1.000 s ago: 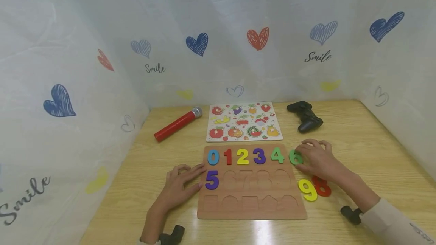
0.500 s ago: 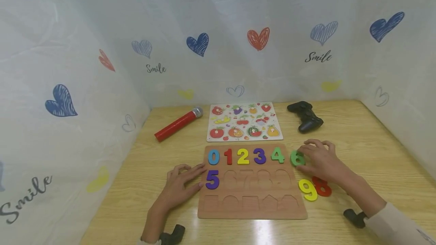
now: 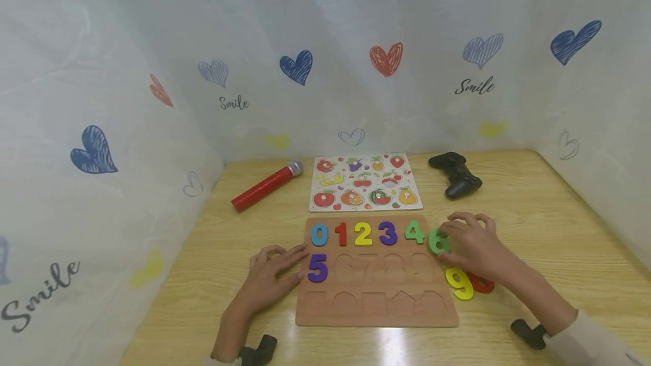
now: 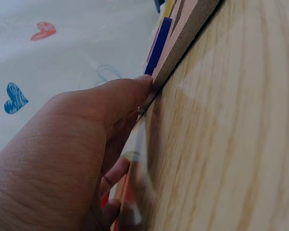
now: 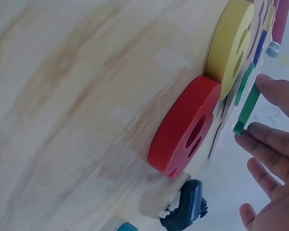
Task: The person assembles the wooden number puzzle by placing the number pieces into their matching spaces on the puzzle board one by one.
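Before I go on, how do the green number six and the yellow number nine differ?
The green number six piece is pinched by the right hand; the yellow number nine piece lies unheld on the pale wooden table. In the head view, the six's loop is at the bottom, the nine's at the top. Both are thick numerals outside the recesses of the brown wooden puzzle board.

"What does the right hand cover in the head view?"
"Some of the 6 and, beneath that hand, some of the 8."
"And the teal thing, lower left of it, right wrist view?"
"Cut off below; I can't identify it."
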Tool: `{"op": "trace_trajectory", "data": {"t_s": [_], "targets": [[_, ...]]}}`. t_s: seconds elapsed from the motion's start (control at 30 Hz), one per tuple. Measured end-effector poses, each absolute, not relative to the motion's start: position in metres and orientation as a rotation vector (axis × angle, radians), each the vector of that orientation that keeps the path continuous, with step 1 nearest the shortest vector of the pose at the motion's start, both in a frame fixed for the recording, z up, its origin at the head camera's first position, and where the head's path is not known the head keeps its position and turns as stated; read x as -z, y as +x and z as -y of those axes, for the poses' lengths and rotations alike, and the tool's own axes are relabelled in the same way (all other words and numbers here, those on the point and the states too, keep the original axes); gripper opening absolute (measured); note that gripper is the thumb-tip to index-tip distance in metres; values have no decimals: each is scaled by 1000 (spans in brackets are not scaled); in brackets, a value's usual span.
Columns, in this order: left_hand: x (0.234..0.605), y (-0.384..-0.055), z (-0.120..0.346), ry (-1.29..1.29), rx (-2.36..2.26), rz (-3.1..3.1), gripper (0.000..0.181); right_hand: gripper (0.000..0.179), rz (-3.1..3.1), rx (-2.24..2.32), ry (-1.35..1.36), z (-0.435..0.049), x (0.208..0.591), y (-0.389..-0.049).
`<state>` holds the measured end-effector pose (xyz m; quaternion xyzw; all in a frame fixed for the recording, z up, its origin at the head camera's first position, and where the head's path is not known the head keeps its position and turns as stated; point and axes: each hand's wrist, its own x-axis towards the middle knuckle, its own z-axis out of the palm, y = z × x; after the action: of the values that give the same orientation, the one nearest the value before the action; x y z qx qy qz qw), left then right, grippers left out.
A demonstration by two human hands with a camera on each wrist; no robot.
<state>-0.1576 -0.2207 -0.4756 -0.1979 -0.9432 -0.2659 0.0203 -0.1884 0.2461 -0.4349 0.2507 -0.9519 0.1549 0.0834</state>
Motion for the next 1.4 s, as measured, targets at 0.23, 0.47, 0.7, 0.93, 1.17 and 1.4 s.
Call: {"op": "trace_trajectory", "data": {"t_s": [0.23,0.47,0.7,0.93,1.17,1.4], "targets": [[478,-158,221,-640,801,2883,49,48,2818,-450,778,-238,433,-182],[480,-159,223,-644,798,2883,49,48,2774,-430,825,-231,433,-180],[480,-159,222,-648,791,2876,49,47,2763,-410,859,-226,433,-179],[478,-159,222,-644,776,2890,49,48,2723,-414,894,-222,436,-177],[480,-159,222,-639,775,2891,49,47,2709,-419,921,-216,436,-176],[481,-160,223,-646,784,2878,49,46,2684,-410,940,-208,436,-174]]}}
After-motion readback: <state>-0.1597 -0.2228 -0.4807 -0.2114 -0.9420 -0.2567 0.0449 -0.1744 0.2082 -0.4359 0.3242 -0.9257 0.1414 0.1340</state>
